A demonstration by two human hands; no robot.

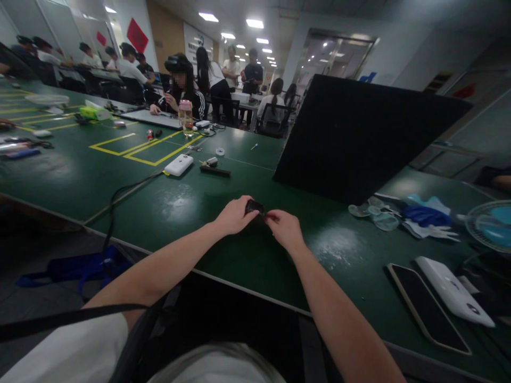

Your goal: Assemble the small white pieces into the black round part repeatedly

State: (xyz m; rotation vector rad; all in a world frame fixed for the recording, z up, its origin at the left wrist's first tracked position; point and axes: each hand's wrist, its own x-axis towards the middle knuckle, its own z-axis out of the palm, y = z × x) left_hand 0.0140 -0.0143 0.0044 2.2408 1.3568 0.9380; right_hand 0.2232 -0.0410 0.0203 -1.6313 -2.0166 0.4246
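Note:
Over the green table, my left hand (236, 215) is closed round a small dark rectangular object (254, 206), gripping it between thumb and fingers. Its exact kind cannot be made out. My right hand (286, 230) is closed in a pinch at the right end of this object; what sits between the fingertips is too small to name. Both hands are close together, in front of the large black panel (359, 133). Beyond them on the table lie a dark bar (215, 171) and a small metallic piece (211, 161).
A white power bank (179, 165) with a cable lies further left. At right are clear goggles (375, 211), gloves (431, 230), a phone (429, 308), another white device (455, 290) and a fan (491, 226). Across the table, a person sits behind a bottle (186, 118).

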